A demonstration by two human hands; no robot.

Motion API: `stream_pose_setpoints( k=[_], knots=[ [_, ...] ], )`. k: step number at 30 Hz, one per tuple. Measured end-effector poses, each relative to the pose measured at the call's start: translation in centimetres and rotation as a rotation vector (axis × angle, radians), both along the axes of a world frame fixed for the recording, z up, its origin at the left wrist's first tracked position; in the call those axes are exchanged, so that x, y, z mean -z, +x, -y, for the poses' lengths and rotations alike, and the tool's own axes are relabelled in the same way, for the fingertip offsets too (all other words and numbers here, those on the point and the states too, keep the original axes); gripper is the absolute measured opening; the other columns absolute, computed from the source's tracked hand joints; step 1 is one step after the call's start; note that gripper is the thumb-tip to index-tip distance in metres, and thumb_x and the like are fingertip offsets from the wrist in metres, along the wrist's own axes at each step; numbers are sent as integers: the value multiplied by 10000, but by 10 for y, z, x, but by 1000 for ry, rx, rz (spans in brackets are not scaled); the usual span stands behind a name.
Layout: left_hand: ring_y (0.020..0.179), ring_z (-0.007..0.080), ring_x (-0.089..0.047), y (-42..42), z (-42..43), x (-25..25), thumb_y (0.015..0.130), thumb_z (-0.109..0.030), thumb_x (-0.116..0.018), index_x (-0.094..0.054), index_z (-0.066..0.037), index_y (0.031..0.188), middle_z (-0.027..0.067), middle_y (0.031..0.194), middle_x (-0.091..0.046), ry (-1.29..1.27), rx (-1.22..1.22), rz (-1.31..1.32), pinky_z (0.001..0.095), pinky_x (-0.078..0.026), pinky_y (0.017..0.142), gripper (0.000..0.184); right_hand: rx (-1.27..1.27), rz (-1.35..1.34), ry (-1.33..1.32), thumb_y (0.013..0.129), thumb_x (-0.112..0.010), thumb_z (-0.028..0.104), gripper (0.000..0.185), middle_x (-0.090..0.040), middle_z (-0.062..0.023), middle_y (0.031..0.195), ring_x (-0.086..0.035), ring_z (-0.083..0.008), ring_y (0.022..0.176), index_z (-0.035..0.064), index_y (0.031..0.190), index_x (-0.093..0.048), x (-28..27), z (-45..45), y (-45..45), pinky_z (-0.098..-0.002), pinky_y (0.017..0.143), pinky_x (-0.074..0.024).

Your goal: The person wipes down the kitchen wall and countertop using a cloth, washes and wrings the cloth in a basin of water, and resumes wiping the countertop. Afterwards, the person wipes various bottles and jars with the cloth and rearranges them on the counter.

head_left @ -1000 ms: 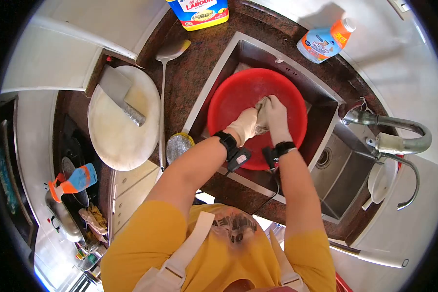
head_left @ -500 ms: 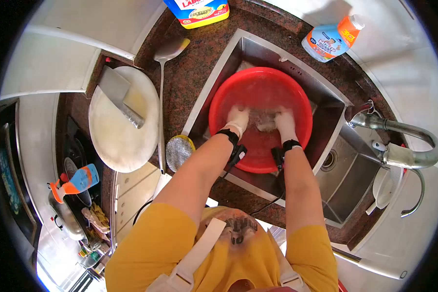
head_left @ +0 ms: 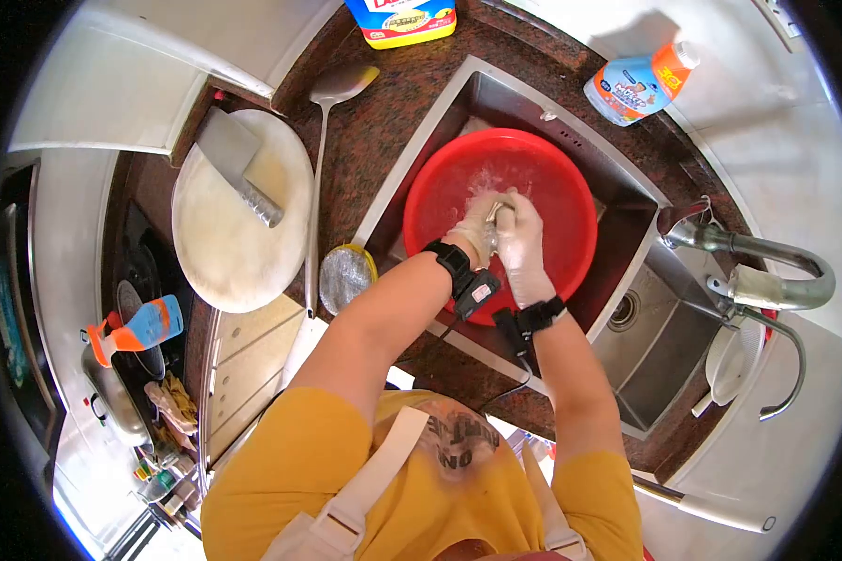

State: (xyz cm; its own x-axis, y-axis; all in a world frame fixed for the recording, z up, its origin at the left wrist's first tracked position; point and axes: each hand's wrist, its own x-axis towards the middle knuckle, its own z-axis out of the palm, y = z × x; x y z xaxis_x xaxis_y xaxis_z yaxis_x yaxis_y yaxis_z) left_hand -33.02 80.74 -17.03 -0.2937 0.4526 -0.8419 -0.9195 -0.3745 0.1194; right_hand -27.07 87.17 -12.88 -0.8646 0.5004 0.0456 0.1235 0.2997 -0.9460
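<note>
A red basin (head_left: 571, 271) of water sits in the left bowl of the steel sink. My left hand (head_left: 475, 224), in a pale glove, is over the middle of the basin with its fingers closed. Against it, my right hand (head_left: 522, 236), gloved the same way, is also closed. Between them both hands grip a small shiny grey thing (head_left: 498, 209); fingers cover most of it, and its kind cannot be made out. Water splashes just beyond my left fingers.
A cleaver (head_left: 229, 154) lies on the round chopping board (head_left: 243, 252) at left, beside a long-handled spatula (head_left: 323, 140). Cleaner bottle (head_left: 627, 89) stands behind the sink. The faucet (head_left: 776, 248) arches at right. A scouring pad (head_left: 346, 280) lies near my left forearm.
My hands were apart, low in the water; they have come together and risen, now holding the small shiny thing between them. The view has shifted slightly.
</note>
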Motion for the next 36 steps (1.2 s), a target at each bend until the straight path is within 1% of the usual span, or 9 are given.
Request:
stream_pose_setpoints(
  k=[3, 8, 12, 15, 19, 23, 25, 28, 36],
  knots=[
    [787, 143, -615, 8, 6, -35, 948, -311, -587, -653, -90, 1038, 31, 846, -664, -271, 603, -726, 386, -467, 822, 248, 80, 156, -65, 875, -503, 106, 245, -686, -187, 850, -678, -329, 821, 5, 1009, -682, 19, -22, -19, -395, 766, -529],
    [685, 142, -554, 7, 15, 35, 958, -268, -563, -585, -76, 778, 27, 742, -605, -238, 829, -930, 407, -446, 681, 264, 41, 215, -295, 930, -544, 176, 262, -676, -210, 996, -651, -366, 964, 13, 1076, -687, 119, -83, -2, -444, 852, -504],
    [938, 268, -635, -21, 30, -22, 884, -410, -676, -642, -48, 1003, 194, 1023, -652, -589, 1020, -985, 551, -444, 860, 383, -72, 385, 421, 915, -564, 231, 287, -624, -215, 976, -591, -392, 1007, 24, 1062, -699, 98, -89, 6, -470, 896, -473],
    [1450, 516, -211, -22, 23, -24, 780, -628, -691, -316, -162, 1546, 254, 1615, -152, -1031, 1655, -1359, 646, -354, 1066, 972, -288, 453, 517, 890, -578, 256, 292, -628, -239, 1042, -597, -400, 1045, 31, 1031, -699, 101, -80, 4, -495, 896, -486],
    [1471, 468, -211, -22, 28, 24, 775, -670, -670, -302, -167, 1557, 232, 1621, -168, -1030, 1915, -1539, 655, -272, 1113, 1000, -390, 679, 778, 887, -574, 296, 345, -653, -268, 1067, -615, -429, 1050, 22, 1064, -685, 135, -70, 7, -516, 914, -490],
    [1486, 398, -237, -32, 13, 14, 643, -705, -766, -275, -118, 1562, 209, 1632, -181, -863, 1834, -1185, 519, -262, 1179, 1197, -387, 723, 621, 914, -555, 239, 307, -685, -217, 1045, -658, -359, 998, 13, 1084, -675, 122, -81, -6, -455, 883, -515],
    [1411, 323, -349, -40, 0, 31, 662, -524, -833, -279, -113, 1564, 191, 1547, -323, -617, 1390, -1390, 478, -325, 1145, 1136, -157, 318, -587, 908, -563, 188, 286, -694, -125, 1054, -657, -216, 995, 1, 1093, -676, 75, -86, -19, -380, 884, -525],
    [1165, 140, -563, -44, -2, -31, 713, -85, -873, -350, -89, 1534, 79, 1316, -586, 316, 619, -1030, 317, -456, 1033, 974, -255, 230, -599, 935, -555, 51, 256, -695, -77, 1056, -644, -139, 952, -17, 1151, -674, -16, -83, -27, -281, 867, -502],
    [916, 143, -678, -71, 22, -139, 866, -76, -712, -727, -56, 1051, 72, 988, -733, -159, 947, -1522, 293, -532, 836, 187, -437, 122, 7, 839, -587, -47, 208, -652, -97, 858, -690, -191, 873, -56, 1009, -706, -143, -95, -8, -319, 766, -541]
  ],
)
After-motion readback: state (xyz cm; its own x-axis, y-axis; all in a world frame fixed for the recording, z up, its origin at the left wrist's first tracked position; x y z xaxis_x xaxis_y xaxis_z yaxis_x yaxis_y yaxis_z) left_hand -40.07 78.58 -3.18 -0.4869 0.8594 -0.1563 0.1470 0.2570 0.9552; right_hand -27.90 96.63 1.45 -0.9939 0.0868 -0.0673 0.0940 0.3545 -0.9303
